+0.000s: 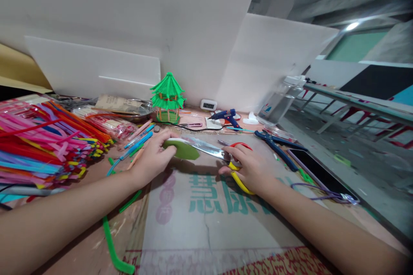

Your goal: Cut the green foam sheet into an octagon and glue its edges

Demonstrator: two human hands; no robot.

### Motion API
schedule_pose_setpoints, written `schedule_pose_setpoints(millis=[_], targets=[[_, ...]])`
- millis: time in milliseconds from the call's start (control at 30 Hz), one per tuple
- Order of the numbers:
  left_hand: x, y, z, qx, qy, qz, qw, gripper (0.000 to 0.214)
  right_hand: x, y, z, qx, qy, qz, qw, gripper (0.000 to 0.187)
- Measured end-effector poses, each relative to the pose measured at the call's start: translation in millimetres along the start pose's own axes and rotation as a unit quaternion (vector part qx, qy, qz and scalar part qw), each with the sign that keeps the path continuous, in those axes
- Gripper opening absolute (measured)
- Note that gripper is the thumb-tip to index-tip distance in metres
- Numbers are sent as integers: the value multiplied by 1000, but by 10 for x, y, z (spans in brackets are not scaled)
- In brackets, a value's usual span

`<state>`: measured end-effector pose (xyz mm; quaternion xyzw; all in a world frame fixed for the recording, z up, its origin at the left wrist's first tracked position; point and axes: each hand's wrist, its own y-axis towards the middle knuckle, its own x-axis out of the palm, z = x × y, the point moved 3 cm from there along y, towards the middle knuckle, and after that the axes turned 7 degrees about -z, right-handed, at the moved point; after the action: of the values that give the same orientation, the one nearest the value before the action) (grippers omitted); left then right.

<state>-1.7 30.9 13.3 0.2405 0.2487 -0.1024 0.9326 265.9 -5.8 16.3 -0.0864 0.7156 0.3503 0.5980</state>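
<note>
Pinched in my left hand (157, 151) is a flat piece of olive-green sheet (184, 150) with a pale edge along its top. My right hand (248, 165) grips scissors (209, 148) by their red and yellow handles. The scissor blades reach leftward along the upper edge of the green piece; whether they are cutting into it I cannot tell. Both hands hover over a printed sheet (200, 232) with green characters. Behind them stands a small green two-tiered pagoda model (168, 99).
Bundles of coloured pipe cleaners (48, 142) crowd the left. At the back are a white digital clock (208, 104) and a blue glue gun (226, 116). To the right lie dark-handled pliers (280, 148), a phone (319, 172) and a clear plastic bottle (279, 101).
</note>
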Motion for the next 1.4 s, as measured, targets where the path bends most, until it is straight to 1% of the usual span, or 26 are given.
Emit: schedule_pose_setpoints(millis=[233,333,500,800,1033,1133,1233,1333,1400], targets=[[-5,-2,-13,-4,-1,3,1000,17,-15,6,-11,12,-2,-13,1000,43],[-5,-4,-9,-10,-1,3,1000,19,-17,13,-17,7,0,-11,1000,42],[-5,-6,1,1,10,4,1000,21,-6,6,-9,0,4,-9,1000,41],[-12,-1,49,-6,2,9,1000,19,-8,-1,-7,-2,15,-11,1000,43],[-4,2,5,-13,-2,1,1000,18,13,-17,-1,-1,32,-9,999,43],[2,3,1,-10,-11,-3,1000,17,48,-27,31,8,48,-10,999,44],[5,5,-1,-5,-20,-2,1000,17,62,-15,75,28,59,4,998,48],[10,10,-10,-2,-27,-1,1000,16,59,5,106,48,49,11,998,48],[14,14,-15,0,-28,-4,1000,17,57,11,106,49,42,7,998,47]])
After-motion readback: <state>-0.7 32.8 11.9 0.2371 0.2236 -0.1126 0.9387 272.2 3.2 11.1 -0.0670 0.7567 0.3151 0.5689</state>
